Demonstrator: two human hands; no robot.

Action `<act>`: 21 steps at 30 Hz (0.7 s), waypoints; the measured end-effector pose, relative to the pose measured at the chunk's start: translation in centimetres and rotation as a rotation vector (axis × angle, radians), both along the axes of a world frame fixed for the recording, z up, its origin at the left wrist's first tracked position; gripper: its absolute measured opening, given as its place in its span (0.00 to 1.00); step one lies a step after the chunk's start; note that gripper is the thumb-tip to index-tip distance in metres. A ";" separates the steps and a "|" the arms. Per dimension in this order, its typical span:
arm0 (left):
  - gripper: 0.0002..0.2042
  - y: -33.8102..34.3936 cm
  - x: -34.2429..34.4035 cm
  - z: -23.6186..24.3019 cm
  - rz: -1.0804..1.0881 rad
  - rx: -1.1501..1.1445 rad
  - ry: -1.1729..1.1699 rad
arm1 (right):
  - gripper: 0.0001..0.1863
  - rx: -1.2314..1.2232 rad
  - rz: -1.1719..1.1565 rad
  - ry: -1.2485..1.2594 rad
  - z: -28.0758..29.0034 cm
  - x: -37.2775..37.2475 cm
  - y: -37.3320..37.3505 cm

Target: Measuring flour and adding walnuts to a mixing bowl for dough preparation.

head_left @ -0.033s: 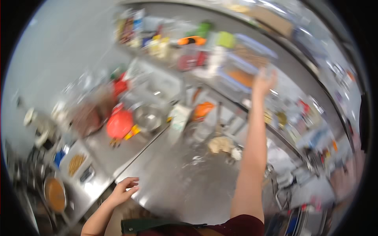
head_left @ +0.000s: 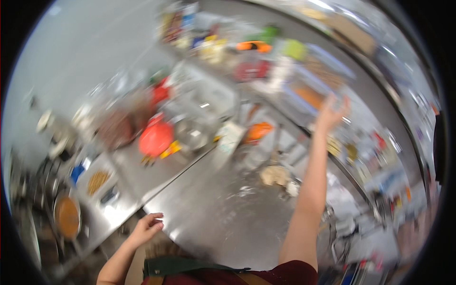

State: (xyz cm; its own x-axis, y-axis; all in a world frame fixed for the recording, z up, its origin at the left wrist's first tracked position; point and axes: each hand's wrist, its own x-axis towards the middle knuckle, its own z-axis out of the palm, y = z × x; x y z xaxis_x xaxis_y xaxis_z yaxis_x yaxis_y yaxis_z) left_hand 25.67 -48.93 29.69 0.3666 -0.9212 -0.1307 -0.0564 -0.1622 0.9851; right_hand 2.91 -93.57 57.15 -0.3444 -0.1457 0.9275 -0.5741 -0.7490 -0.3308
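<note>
My right hand (head_left: 331, 115) is raised to the shelf at the right, its fingers blurred but apart with nothing visible in them. It is at the near edge of a clear, blue-rimmed container of orange contents (head_left: 308, 97); I cannot tell whether it touches. Behind that container sits a similar one of brown contents (head_left: 327, 71). Low over the near left corner of the steel worktop (head_left: 209, 209), my left hand (head_left: 148, 229) hangs with loosely bent fingers, thumb apart, holding nothing. A pale lump of dough (head_left: 275, 175) lies on the worktop below my right forearm.
Left of the worktop are a metal bowl (head_left: 191, 134), a red bag (head_left: 156, 137), a tray of yellowish pieces (head_left: 98, 182) and a pan of orange-brown liquid (head_left: 67, 217). Packages crowd the shelf (head_left: 228, 78). An orange object (head_left: 259, 131) lies below the shelf edge.
The whole scene has shifted rightward and slightly turned in view. My right hand's fingers look a little more spread, still beside the orange-filled container. My left hand has barely moved.
</note>
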 end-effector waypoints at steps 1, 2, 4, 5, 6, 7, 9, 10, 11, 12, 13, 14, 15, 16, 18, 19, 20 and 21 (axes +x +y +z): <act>0.15 3.6 -0.1 -1.6 0.150 0.046 -0.010 | 0.22 0.006 0.139 -0.005 -1.7 1.4 3.5; 0.14 7.1 -0.7 -2.8 0.297 0.102 -0.023 | 0.18 0.023 0.163 0.076 -4.2 2.1 6.7; 0.12 12.8 -1.7 -4.9 0.548 0.171 -0.082 | 0.15 0.145 0.410 0.210 -9.8 2.9 10.5; 0.12 14.8 -2.1 -5.6 0.694 0.187 -0.016 | 0.13 0.296 0.558 0.250 -13.1 3.5 11.4; 0.12 16.0 -2.9 -6.0 0.839 0.192 0.046 | 0.12 0.460 0.713 0.256 -16.6 4.3 11.8; 0.12 16.9 -3.3 -6.5 0.898 0.218 0.063 | 0.11 0.620 0.852 0.264 -20.0 5.3 12.2; 0.11 18.3 -3.8 -7.5 1.047 0.202 0.240 | 0.10 0.846 0.960 0.321 -26.4 7.4 14.4; 0.11 18.7 -3.7 -7.7 1.080 0.216 0.249 | 0.10 0.987 1.018 0.352 -28.9 8.5 16.5; 0.11 19.0 -3.4 -7.9 1.070 0.192 0.265 | 0.10 1.092 1.062 0.366 -31.0 9.7 18.7; 0.11 19.1 -3.3 -7.9 1.056 0.169 0.283 | 0.11 1.198 1.054 0.439 -31.8 10.8 21.0; 0.11 19.8 -2.7 -7.8 1.063 0.181 0.293 | 0.13 1.289 1.070 0.536 -32.2 12.0 23.7; 0.11 20.4 -2.1 -7.9 1.032 0.152 0.222 | 0.14 1.330 1.146 0.583 -32.6 13.4 25.6; 0.11 21.4 -1.7 -7.9 0.994 0.125 0.159 | 0.15 1.375 1.213 0.632 -32.9 14.4 27.4; 0.11 22.5 -1.2 -7.9 0.991 0.137 0.176 | 0.15 1.390 1.199 0.643 -32.7 15.6 29.0; 0.11 24.5 0.2 -8.3 1.059 0.141 0.065 | 0.16 1.376 1.276 0.721 -32.3 18.5 31.6; 0.11 25.5 1.0 -8.5 1.086 0.127 0.110 | 0.16 1.377 1.261 0.724 -32.2 19.8 32.5; 0.11 26.5 1.7 -8.9 1.117 0.085 0.139 | 0.16 1.351 1.315 0.694 -32.2 21.2 33.4; 0.11 27.5 2.5 -8.8 1.141 0.079 0.175 | 0.16 1.332 1.368 0.662 -32.4 22.6 34.2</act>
